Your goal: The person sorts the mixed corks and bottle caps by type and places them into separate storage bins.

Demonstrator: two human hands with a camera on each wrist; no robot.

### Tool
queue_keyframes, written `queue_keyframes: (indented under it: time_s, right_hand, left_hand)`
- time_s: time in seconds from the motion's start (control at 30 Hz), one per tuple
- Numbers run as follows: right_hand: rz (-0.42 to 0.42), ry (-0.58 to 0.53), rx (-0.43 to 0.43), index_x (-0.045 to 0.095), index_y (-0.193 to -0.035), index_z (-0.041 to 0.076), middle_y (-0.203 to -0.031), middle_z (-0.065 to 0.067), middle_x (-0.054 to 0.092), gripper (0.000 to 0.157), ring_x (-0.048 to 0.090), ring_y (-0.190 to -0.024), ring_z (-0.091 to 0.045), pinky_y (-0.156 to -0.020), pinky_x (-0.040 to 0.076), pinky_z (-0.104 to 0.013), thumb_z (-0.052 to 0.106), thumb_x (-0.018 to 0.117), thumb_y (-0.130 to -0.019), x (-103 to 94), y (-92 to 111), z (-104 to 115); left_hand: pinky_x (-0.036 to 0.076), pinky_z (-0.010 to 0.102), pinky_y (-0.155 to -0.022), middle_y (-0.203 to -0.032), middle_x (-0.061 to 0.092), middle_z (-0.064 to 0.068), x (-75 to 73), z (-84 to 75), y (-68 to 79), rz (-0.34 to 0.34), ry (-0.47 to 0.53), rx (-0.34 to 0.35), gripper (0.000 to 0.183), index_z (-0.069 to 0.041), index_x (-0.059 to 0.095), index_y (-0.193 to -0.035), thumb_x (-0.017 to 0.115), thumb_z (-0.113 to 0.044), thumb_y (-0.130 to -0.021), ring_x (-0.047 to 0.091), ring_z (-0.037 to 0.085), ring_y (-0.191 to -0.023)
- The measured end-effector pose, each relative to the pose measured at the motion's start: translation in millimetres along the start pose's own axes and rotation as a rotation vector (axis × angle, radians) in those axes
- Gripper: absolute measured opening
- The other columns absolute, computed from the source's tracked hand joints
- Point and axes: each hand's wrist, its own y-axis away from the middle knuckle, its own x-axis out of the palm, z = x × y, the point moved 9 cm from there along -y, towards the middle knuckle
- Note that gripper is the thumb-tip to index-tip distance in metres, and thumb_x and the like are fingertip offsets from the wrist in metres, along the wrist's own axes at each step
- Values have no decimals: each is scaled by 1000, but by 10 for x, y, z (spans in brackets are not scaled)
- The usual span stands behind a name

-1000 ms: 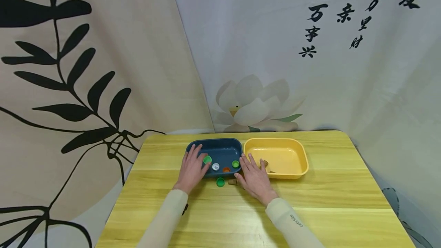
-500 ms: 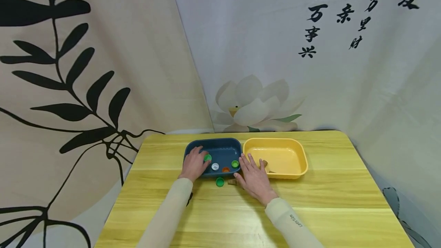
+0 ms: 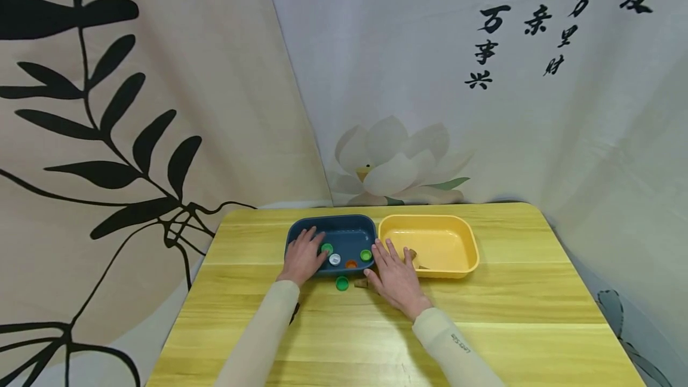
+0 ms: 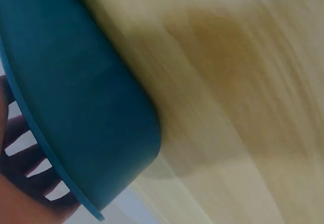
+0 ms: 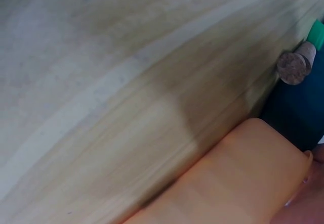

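My left hand (image 3: 303,257) reaches over the left end of a blue tray (image 3: 349,236), fingers spread and fairly straight inside it. A green bottle cap (image 3: 326,248) lies right by its thumb and fingertips, partly covered. Beside that cap are a white cap (image 3: 334,260), an orange cap (image 3: 351,264) and another green cap (image 3: 366,255). The left wrist view shows spread fingers (image 4: 30,163) behind the tray's wall (image 4: 91,97). My right hand (image 3: 398,279) lies with straight fingers across the near left corner of a yellow tray (image 3: 451,243), fingertips close to the blue tray.
Another green cap (image 3: 341,283) and a cork (image 3: 361,283) sit on the wooden table (image 3: 344,339) along the blue tray's near side. Cork pieces (image 3: 412,254) lie in the yellow tray, partly behind my right hand. Printed curtains hang behind the table.
The left hand's fingers, more bent half a second ago, have straightened and spread. The green cap beside them has shifted slightly right, toward the white cap. The right hand stays in place.
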Motion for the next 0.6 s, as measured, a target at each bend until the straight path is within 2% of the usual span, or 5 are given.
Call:
queue_keyframes:
  time_s: [0.23,0.43,0.6]
  right_hand:
    - [12,-1,5,39,-160,7,-168,-8,30,70,22,-157,-31,-121,20,-65,55,35,-110,16,2,-4]
    - [20,6,11,39,-160,7,-169,-7,28,70,21,-157,-30,-121,20,-64,55,34,-110,17,-3,-14]
    - [27,-9,11,38,-160,7,-169,-7,27,70,20,-157,-30,-121,19,-64,56,34,-110,19,-4,-6]
  left_hand:
    - [41,63,-110,-156,48,19,-176,-102,281,-144,85,77,57,-7,56,-148,70,-34,-99,43,43,-144]
    - [40,61,-111,-156,49,16,-280,-237,555,-212,102,157,57,-7,55,-148,69,-34,-100,44,41,-143]
    - [43,61,-109,-154,50,13,-303,-341,740,-264,109,213,56,-7,56,-147,70,-34,-100,47,38,-142]
